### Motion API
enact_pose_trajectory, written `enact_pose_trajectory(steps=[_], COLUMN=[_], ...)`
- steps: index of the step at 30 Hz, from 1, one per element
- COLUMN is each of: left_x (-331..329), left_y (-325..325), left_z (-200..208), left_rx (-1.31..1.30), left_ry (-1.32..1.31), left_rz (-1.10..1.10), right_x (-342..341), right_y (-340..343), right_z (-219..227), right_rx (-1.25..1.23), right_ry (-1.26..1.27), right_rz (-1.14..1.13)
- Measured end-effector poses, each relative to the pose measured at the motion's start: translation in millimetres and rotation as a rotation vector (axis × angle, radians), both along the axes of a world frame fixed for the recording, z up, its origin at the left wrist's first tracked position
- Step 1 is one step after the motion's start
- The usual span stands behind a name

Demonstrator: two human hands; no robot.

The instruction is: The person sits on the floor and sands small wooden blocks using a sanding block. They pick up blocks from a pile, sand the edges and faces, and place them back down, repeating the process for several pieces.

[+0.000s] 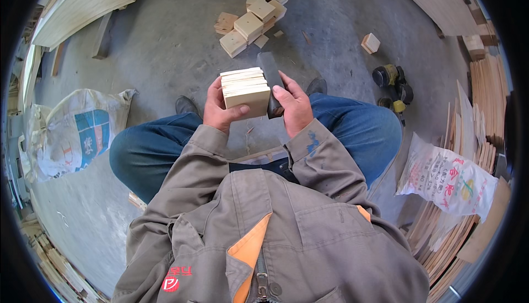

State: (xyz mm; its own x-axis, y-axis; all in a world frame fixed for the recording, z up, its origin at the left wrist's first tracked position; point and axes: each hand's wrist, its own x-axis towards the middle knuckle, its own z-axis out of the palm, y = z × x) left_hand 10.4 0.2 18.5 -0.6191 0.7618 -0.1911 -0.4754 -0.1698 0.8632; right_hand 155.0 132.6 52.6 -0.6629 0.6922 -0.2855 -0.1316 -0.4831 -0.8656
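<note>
My left hand (219, 109) is closed round a stack of thin square wooden pieces (248, 102), thumb on the near face and fingers at the left side. The layered edges face up and look slightly uneven. In my right hand (296, 104) is a long dark grey block (269, 71), like a sanding block, gripped with the thumb on top and held along the stack's right side. Whether the block touches the wood I cannot tell. Both hands are above the floor, between my knees.
Several stacks of square wooden pieces (248, 25) lie on the concrete floor ahead. One small stack (371, 43) sits apart, near a yellow-and-black power tool (390, 77). White woven sacks stand at left (66, 132) and right (449, 179). Wood strips (487, 99) are piled at right.
</note>
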Motion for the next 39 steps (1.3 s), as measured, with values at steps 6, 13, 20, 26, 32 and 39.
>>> enact_pose_trajectory(steps=[6,13,20,26,32,39], left_x=[-11,-15,-7,-6,-4,-10], left_y=[-2,-6,-4,-2,-1,-3], left_z=[-4,-8,3,14,8,22], left_rx=[0.034,-0.096,-0.245,-0.4,-0.249,-0.154], left_ry=[-0.192,-0.478,-0.526,-0.516,-0.625,-0.669], left_rz=[0.075,0.091,0.093,0.123,0.124,0.258], right_x=[2,1,-1,2,-1,17], right_y=[-5,-4,-2,-1,-2,-22], right_z=[-5,-9,-7,-7,-11,9], right_rx=[-0.041,-0.099,0.052,0.236,0.768,1.105], right_ry=[-0.13,-0.1,-0.088,-0.088,-0.168,-0.228], right_rz=[0.123,0.055,0.017,0.069,0.075,0.219])
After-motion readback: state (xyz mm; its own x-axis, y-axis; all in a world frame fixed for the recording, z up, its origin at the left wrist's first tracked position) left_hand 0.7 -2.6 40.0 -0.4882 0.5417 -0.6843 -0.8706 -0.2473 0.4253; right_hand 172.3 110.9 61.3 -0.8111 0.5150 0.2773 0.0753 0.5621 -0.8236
